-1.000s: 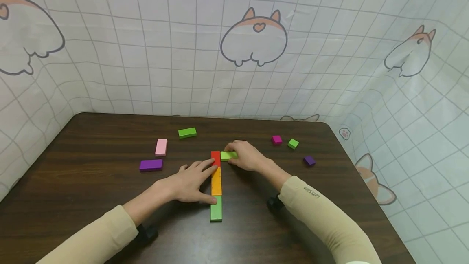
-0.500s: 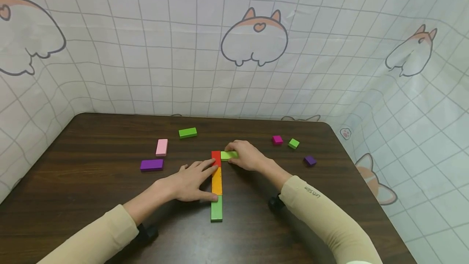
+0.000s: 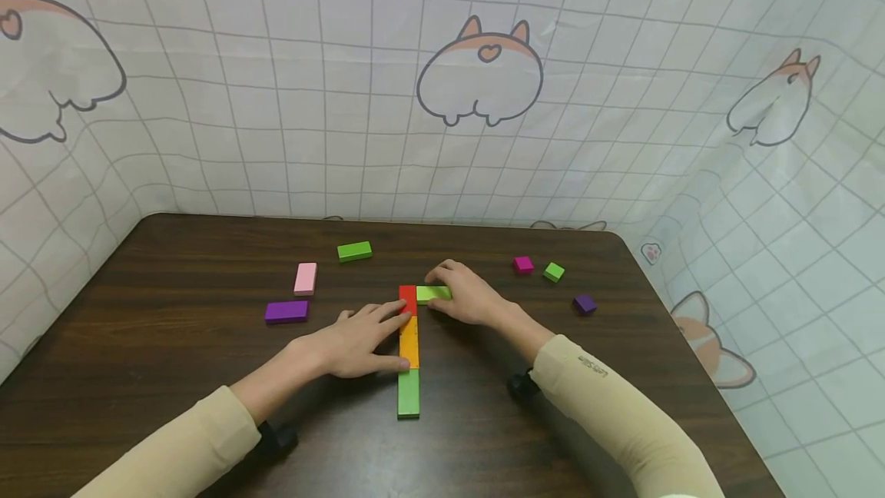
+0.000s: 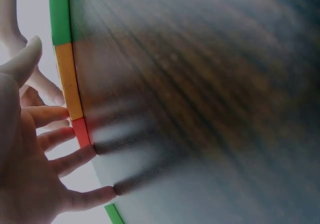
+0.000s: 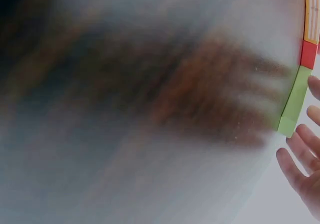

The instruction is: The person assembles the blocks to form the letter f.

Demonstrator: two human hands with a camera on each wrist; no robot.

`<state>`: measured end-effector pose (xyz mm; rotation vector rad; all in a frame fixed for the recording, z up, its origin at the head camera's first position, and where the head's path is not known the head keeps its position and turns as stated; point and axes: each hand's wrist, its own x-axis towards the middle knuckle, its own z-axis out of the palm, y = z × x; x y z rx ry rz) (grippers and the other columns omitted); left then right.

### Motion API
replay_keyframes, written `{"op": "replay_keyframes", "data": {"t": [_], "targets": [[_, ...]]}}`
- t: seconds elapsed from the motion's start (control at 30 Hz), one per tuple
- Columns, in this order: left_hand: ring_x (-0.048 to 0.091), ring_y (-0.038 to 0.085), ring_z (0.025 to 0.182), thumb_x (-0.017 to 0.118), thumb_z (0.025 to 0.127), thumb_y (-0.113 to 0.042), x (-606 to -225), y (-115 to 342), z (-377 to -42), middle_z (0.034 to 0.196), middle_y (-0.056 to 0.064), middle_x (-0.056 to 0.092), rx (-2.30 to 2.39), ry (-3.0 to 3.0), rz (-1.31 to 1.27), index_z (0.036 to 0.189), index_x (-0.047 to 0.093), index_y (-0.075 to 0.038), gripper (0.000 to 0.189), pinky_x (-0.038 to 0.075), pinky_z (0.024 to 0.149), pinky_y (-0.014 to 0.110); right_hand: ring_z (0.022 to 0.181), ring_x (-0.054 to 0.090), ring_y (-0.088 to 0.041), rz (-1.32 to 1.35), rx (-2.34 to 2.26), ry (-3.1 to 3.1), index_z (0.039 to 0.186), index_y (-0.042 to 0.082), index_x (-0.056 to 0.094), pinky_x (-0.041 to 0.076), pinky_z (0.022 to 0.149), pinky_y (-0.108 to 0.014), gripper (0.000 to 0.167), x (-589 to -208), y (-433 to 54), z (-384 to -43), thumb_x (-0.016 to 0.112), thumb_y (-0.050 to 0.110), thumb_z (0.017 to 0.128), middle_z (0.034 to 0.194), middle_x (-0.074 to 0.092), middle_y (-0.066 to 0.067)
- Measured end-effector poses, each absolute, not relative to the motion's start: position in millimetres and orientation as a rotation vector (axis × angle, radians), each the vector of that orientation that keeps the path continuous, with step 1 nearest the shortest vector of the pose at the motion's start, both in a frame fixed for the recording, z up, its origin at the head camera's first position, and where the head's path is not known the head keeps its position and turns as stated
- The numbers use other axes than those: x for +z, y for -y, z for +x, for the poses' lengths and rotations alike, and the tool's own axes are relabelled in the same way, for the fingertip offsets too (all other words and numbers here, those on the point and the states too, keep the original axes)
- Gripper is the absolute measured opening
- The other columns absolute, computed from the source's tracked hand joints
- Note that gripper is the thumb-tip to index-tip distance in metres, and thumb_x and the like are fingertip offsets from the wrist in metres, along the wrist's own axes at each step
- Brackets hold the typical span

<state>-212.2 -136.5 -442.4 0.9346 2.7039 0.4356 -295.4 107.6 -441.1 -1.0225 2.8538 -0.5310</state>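
Observation:
A red block (image 3: pixel 408 295), an orange block (image 3: pixel 410 344) and a green block (image 3: pixel 409 398) lie end to end in a line on the dark table. A light green block (image 3: pixel 432 294) sits at a right angle against the red one. My left hand (image 3: pixel 359 344) is spread flat from the left, its fingertips touching the red and orange blocks and its thumb at the orange block's near end. Around the light green block, my right hand (image 3: pixel 466 294) has its fingers parted and loosely bent. In the right wrist view, gaps show between those fingers and the light green block (image 5: pixel 295 97).
Left of the line lie a purple block (image 3: pixel 286 312), a pink block (image 3: pixel 305 279) and a bright green block (image 3: pixel 355 251). Toward the right edge are a magenta cube (image 3: pixel 523 265), a small green cube (image 3: pixel 554 272) and a dark purple cube (image 3: pixel 585 304). A patterned curtain surrounds the table.
My right fingers have loosened and spread off the light green block, which stays in place. My left thumb has shifted from the green block up to the orange one's near end.

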Motion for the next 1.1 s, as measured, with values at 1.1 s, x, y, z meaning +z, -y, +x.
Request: {"op": "replay_keyframes", "data": {"t": [1.1], "targets": [[0.048,0.038,0.133,0.066,0.102,-0.035,-439.3,208.2,-218.0,0.146,0.016,0.051,0.703,-2.871,0.969,0.142,0.060,-0.005,0.051,0.037,0.106,0.064,0.151,0.027,-0.028,-1.322,-0.264,-2.637,0.161,0.015,0.035,0.025,0.120,-0.046,0.095,-437.7,-109.8,-251.1,0.064,0.071,0.089,0.167,0.026,-0.010]]}}
